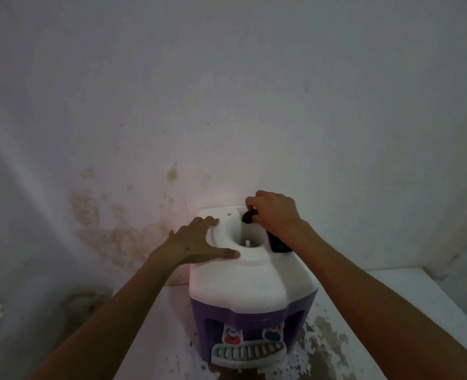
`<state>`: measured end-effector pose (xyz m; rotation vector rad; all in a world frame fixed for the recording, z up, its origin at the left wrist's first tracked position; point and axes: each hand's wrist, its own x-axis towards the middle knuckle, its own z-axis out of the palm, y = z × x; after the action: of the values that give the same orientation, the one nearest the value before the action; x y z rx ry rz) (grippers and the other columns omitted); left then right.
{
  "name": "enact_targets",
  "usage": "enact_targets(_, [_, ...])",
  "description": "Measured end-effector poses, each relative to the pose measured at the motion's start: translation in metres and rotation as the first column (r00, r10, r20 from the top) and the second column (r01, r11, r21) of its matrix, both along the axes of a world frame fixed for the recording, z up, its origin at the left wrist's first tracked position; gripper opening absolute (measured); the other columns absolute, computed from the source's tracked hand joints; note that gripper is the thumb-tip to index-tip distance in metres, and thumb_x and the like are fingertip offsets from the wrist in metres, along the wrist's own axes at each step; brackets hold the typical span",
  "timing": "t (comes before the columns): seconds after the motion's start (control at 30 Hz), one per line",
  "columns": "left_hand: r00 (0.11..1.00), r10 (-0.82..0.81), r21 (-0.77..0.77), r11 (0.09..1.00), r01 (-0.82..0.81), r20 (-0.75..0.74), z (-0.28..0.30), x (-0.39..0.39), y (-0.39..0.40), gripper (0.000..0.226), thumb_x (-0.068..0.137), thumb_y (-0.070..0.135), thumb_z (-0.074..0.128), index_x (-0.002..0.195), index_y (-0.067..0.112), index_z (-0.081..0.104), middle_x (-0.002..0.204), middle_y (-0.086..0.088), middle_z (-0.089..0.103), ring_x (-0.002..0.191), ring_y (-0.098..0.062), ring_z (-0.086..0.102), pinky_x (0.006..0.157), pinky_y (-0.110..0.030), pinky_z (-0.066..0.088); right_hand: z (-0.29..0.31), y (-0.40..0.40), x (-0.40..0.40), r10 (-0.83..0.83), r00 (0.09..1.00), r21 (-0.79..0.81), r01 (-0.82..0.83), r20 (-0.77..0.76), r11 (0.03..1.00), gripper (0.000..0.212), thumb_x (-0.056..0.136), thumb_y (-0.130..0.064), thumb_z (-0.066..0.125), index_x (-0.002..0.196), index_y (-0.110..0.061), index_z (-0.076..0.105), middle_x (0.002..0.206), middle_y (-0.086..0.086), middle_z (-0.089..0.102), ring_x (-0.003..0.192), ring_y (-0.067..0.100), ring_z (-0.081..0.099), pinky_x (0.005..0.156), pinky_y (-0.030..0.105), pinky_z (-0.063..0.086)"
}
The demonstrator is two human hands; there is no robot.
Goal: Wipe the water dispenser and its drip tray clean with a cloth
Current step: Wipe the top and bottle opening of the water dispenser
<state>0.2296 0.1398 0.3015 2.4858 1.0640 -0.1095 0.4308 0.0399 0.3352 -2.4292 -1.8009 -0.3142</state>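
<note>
Where gripped, cloth (250,216) under right hand (275,212)

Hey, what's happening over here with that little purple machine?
A person is cleaning a tabletop water dispenser. The left hand lies flat on its white top, apparently steadying it, while the right hand grips a dark cloth against the back rim of the bottle well. The drip tray at the front, below the two taps, is not being touched, and the stained table underneath looks dirty.

Dim, seemingly damp-stained wall (122,237)
</note>
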Motion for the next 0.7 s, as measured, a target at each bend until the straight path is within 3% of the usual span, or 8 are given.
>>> enact_targets(0.13, [1.0,0.008,0.006,1.0,-0.008,-0.005,0.001,0.002,-0.001,0.149,0.025,0.113,0.031,0.155,0.041,0.02,0.164,0.005,0.026,0.143,-0.026,0.037,0.115,-0.061,0.031,0.001,0.0,-0.001,0.089,0.996,-0.029,-0.088,0.016,0.996,0.014,0.092,-0.029,0.066,0.105,-0.033,0.066,0.106,-0.012,0.06,0.096,0.015,0.06,0.066,0.03,0.037])
enact_targets(0.33, [0.999,0.017,-0.008,1.0,-0.018,-0.027,0.004,0.001,-0.001,0.139,0.034,0.108,0.04,0.154,0.043,0.019,0.164,0.006,0.024,0.144,-0.027,0.037,0.116,-0.063,0.029,0.01,-0.008,0.004,-0.027,0.995,-0.145,0.013,-0.095,0.989,0.01,0.084,-0.032,0.072,0.092,-0.035,0.067,0.103,-0.013,0.06,0.095,0.017,0.062,0.069,0.031,0.036])
enact_targets(0.53, [0.999,0.035,-0.035,0.999,-0.035,-0.013,0.008,0.0,-0.006,0.138,0.034,0.106,0.043,0.154,0.043,0.019,0.164,0.007,0.023,0.144,-0.027,0.036,0.116,-0.065,0.026,0.016,-0.023,-0.012,-0.075,0.993,-0.306,0.043,-0.093,0.951,0.011,0.087,-0.027,0.065,0.096,-0.022,0.063,0.097,-0.004,0.065,0.088,0.019,0.061,0.068,0.033,0.041])
enact_targets(0.6, [0.999,0.037,-0.036,0.999,-0.037,-0.012,0.008,0.0,-0.007,0.138,0.034,0.107,0.044,0.154,0.044,0.019,0.165,0.007,0.023,0.144,-0.028,0.036,0.116,-0.064,0.026,0.021,-0.023,-0.022,-0.077,0.995,-0.407,0.042,-0.07,0.912,0.006,0.088,-0.025,0.06,0.088,-0.02,0.059,0.091,-0.003,0.061,0.086,0.021,0.058,0.069,0.033,0.042])
enact_targets(0.7, [0.999,0.042,-0.049,0.998,-0.042,0.013,0.007,-0.002,-0.008,0.144,0.027,0.111,0.042,0.154,0.044,0.021,0.163,0.008,0.025,0.143,-0.027,0.039,0.115,-0.062,0.031,0.032,-0.017,-0.036,-0.07,0.995,-0.518,0.025,-0.068,0.855,0.01,0.091,-0.028,0.059,0.092,-0.02,0.053,0.09,0.001,0.054,0.085,0.025,0.057,0.07,0.033,0.044])
